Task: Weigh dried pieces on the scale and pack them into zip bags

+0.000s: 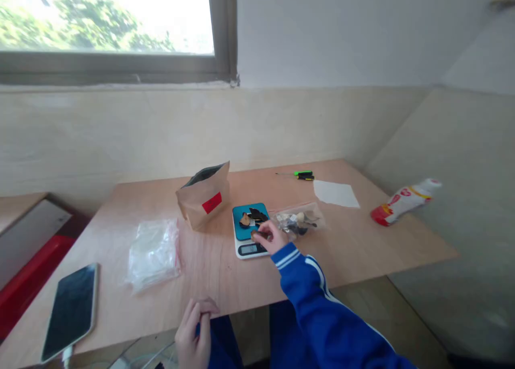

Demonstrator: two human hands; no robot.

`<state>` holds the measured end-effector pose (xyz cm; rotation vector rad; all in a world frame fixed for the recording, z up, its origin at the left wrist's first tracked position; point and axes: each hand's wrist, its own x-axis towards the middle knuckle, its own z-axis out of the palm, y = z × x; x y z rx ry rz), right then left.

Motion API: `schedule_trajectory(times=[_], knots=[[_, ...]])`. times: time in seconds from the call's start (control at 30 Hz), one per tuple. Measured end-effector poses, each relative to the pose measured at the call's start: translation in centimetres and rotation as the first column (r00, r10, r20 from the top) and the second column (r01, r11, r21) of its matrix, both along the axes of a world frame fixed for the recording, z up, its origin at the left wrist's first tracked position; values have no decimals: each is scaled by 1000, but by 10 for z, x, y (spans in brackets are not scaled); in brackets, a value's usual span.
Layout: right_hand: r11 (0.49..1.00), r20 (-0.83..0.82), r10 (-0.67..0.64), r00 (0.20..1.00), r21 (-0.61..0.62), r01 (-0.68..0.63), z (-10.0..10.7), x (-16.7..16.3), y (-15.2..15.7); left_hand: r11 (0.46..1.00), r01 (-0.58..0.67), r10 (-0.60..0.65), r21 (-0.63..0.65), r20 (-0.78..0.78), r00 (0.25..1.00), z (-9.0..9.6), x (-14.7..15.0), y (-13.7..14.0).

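My right hand (272,237) is closed in a pinch on a small brown dried piece (255,235), held over the front of a kitchen scale (237,245). On the scale's blue plate lie dark and tan dried pieces (257,216), perhaps dried mushroom. The scale's display (248,249) is too small to read. Right beside the scale is a clear plastic bag (311,216) with pale and dark pieces in it. My left hand (196,326) rests at the table's front edge, fingers curled together, with nothing visible in it.
A brown paper pouch (197,203) with a red label stands open behind the scale. Left lie clear plastic bags (155,251) and a tablet (71,307) on a cable. Two screwdrivers (304,175), white paper (336,193) and a red-and-white bottle (404,201) are at the right.
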<state>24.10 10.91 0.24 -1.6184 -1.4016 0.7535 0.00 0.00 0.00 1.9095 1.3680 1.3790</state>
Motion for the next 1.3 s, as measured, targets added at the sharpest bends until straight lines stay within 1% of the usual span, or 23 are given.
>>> schedule_trajectory(times=[0.07,0.13,0.2,0.3,0.37,0.43,0.53,0.6,0.67,0.73,0.83,0.87,0.93,1.0,1.03,1.07,1.13,1.17,1.2,1.27,1.3], knots=[[999,229,-4,973,45,-7,-4,3,28,1000,8,-8,7,-1,1000,4,-4,0],[998,341,-14,940,67,-9,-6,4,42,1000,-4,4,11,1,1000,7,-10,-1],[997,450,-41,892,76,7,-7,5,49,999,-34,34,11,9,999,8,-18,-3],[995,620,-84,780,89,37,-9,9,52,998,-65,65,0,25,998,8,-25,-8],[991,644,-118,756,121,52,-10,14,51,996,-83,83,-22,29,996,9,-26,-9],[982,627,-157,763,178,56,-14,20,44,993,-100,102,-55,25,994,10,-24,-6],[972,604,-179,776,229,47,-21,27,27,988,-130,132,-83,17,991,15,-16,9],[979,617,-159,771,197,44,-25,30,14,981,-180,181,-68,13,983,23,-9,28],[989,622,-129,772,139,54,-27,32,7,968,-249,250,-25,33,968,34,-3,52],[994,612,-104,784,96,57,-25,33,5,955,-293,290,54,60,955,48,1,78],[994,591,-100,800,101,49,-16,38,9,937,-303,295,175,72,953,63,3,116],[993,580,-95,809,111,37,-11,41,10,934,-294,287,205,64,956,66,3,127],[990,498,-48,866,142,-27,8,45,13,938,-260,258,228,39,965,65,0,148],[971,332,64,941,197,-135,37,44,17,945,-222,231,239,-7,973,58,-5,167],[955,240,123,963,234,-180,54,41,20,951,-204,216,232,-27,976,53,-7,175],[931,186,192,964,276,-239,73,36,25,958,-189,200,218,-34,979,48,-10,183],[859,180,315,932,364,-361,111,20,40,973,-150,159,177,-35,987,38,-13,196],[817,226,360,905,393,-423,128,10,51,978,-137,143,159,-30,989,33,-14,201],[774,308,404,861,387,-501,142,-1,62,981,-124,129,149,-28,991,29,-15,205],[703,484,461,743,312,-639,162,-23,87,985,-106,112,139,-35,993,24,-15,210],[689,555,470,686,256,-679,168,-33,99,985,-100,106,138,-38,994,22,-14,212]])
